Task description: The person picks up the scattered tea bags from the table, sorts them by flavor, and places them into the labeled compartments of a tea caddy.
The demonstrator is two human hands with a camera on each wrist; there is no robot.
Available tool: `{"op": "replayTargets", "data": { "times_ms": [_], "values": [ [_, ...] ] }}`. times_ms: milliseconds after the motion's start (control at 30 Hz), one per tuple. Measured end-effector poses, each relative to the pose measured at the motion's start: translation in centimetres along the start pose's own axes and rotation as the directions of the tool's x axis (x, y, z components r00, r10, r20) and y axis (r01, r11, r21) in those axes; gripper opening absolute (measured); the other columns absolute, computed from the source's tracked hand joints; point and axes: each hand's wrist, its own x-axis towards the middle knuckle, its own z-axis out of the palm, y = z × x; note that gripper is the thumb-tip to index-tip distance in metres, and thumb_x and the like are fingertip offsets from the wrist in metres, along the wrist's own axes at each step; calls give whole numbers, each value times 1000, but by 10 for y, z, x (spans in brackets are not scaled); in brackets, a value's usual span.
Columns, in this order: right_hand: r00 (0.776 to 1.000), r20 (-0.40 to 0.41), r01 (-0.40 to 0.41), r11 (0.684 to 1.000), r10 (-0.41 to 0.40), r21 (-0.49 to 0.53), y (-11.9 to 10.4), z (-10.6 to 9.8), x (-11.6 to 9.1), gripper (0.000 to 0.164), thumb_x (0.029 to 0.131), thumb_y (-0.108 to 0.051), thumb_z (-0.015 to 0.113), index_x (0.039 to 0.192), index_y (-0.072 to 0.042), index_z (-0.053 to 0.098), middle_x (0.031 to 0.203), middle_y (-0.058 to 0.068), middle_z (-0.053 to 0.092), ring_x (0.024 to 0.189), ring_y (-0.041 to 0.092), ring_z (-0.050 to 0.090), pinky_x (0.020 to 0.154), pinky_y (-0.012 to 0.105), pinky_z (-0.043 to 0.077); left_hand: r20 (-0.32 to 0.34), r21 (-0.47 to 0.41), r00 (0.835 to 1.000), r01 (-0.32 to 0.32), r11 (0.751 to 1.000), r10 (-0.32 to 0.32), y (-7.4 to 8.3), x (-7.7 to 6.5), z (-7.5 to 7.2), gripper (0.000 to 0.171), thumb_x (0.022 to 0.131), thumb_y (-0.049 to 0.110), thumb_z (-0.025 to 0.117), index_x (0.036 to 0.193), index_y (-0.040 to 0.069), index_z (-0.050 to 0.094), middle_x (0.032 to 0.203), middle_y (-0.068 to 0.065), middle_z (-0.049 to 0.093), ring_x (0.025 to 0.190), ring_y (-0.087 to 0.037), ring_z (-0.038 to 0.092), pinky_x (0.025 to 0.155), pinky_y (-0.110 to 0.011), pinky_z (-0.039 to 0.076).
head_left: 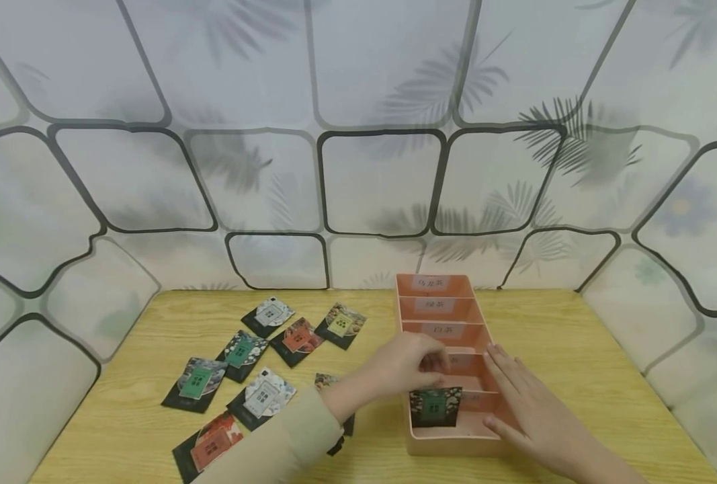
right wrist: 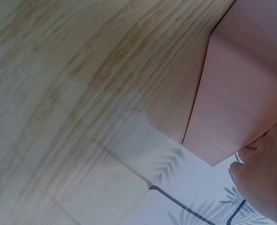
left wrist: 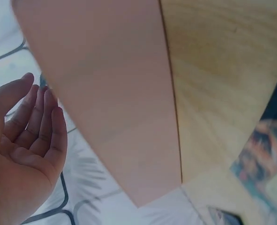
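A pink divided box [head_left: 449, 446] with paper labels naming teas stands on the table. In its front compartment a dark tea packet with a green label [head_left: 434, 407] stands nearly upright. My left hand [head_left: 402, 363] hovers over the box, loosely bent fingers at the packet's top edge; whether they touch is unclear. In the left wrist view that hand [left wrist: 28, 140] shows its palm, thumb apart from the fingers, beside the box wall [left wrist: 110, 93]. My right hand [head_left: 533, 413] rests along the right rim with straight fingers, its thumb over the front compartment. The right wrist view shows part of this hand [right wrist: 265, 173].
Several tea packets lie left of the box: a red-labelled one [head_left: 296, 339], a yellow-labelled one [head_left: 341, 325], a white-labelled one [head_left: 265, 398], a green-labelled one [head_left: 195, 383]. Another packet [head_left: 324, 380] is partly behind my left forearm. A patterned cloth wall [head_left: 376, 181] surrounds the table [head_left: 539, 323].
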Motion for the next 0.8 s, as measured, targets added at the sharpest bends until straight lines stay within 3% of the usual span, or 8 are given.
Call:
{"op": "replayTargets", "data": {
  "times_ms": [267, 500, 800],
  "values": [
    [1000, -14, 16, 1000, -16, -9, 0, 0, 0, 96, 96, -47, 74, 167, -3, 28, 175, 15, 28, 166, 4, -4, 131, 16, -5, -52, -31, 995, 88, 996, -90, -5, -11, -30, 8, 99, 16, 78, 105, 11, 77, 99, 1, 78, 82, 1, 64, 76, -12, 54],
    [1000, -24, 19, 1000, -19, -8, 0, -1, 0, 97, 94, -44, 76, 167, -3, 27, 175, 16, 29, 166, 5, -2, 132, 17, -4, -127, -25, 983, 127, 992, -129, -26, -31, -57, 8, 100, 15, 76, 106, 11, 76, 99, -1, 77, 88, -10, 69, 81, -23, 58],
    [1000, 4, -16, 1000, 16, -17, -1, -1, 0, 100, 94, -45, 76, 170, -8, 21, 170, 21, 37, 164, 1, -7, 130, 14, -6, -218, -51, 946, 235, 971, -240, -54, -65, -85, 5, 101, 16, 75, 105, 14, 76, 96, 2, 75, 86, -7, 67, 79, -25, 57]
  ]
}}
